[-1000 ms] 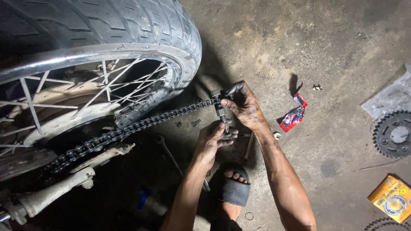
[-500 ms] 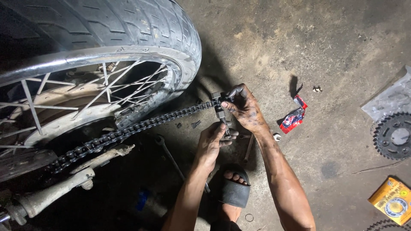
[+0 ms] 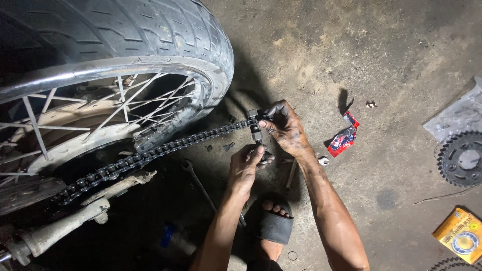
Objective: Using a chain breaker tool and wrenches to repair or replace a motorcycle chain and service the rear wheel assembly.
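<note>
Little moved: both hands hold place. Right hand [image 3: 287, 131] fingers pinch tool [image 3: 256, 131] on chain [image 3: 165, 146] end; left hand [image 3: 247, 164] grips tool below. Chain runs left toward wheel [image 3: 150, 60].

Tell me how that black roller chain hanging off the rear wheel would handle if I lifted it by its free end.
The black metal roller chain would probably flex at every link, since it already sags between the spoked wheel and the right hand. It likely feels heavy for its thickness, being steel. The grease-blackened fingers suggest it may be slippery.
</note>
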